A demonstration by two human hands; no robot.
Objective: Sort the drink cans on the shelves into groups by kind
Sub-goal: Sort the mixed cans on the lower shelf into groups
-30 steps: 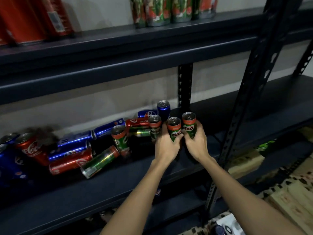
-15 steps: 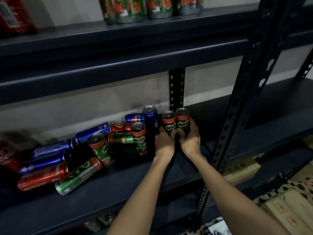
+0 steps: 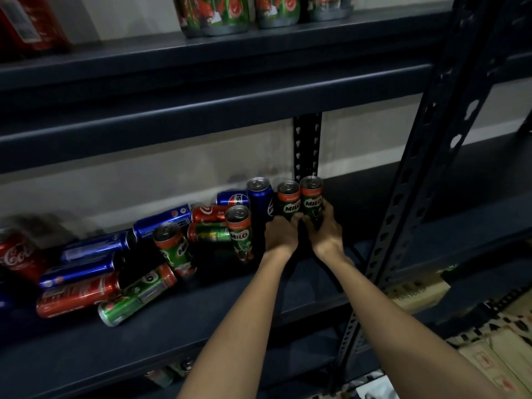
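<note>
Two hands at the shelf (image 3: 230, 318): the left hand (image 3: 280, 233) grips one upright Milo can (image 3: 288, 200), the right hand (image 3: 324, 230) another (image 3: 311, 197) — side by side at the back. A nudge could topple the neighbouring blue Pepsi can (image 3: 260, 201) (fingertips hidden behind the cans).

Just left of the left hand (image 3: 280, 233) an upright blue Pepsi can (image 3: 260, 198) and an upright Milo can (image 3: 240, 233) stand close together, and beyond them a jumble of lying cans (image 3: 115, 266) fills the shelf board (image 3: 201, 306) to the far left, so that side is blocked. Right of the right hand (image 3: 326, 230) the board lies bare up to the slanting perforated front post (image 3: 414, 180), with the rear post (image 3: 306, 145) standing just behind the two held Milo cans (image 3: 299, 201). Toward the person, the front strip of the board is open, and overhead the upper shelf beam (image 3: 201, 110) leaves tall free space above the can tops.
</note>
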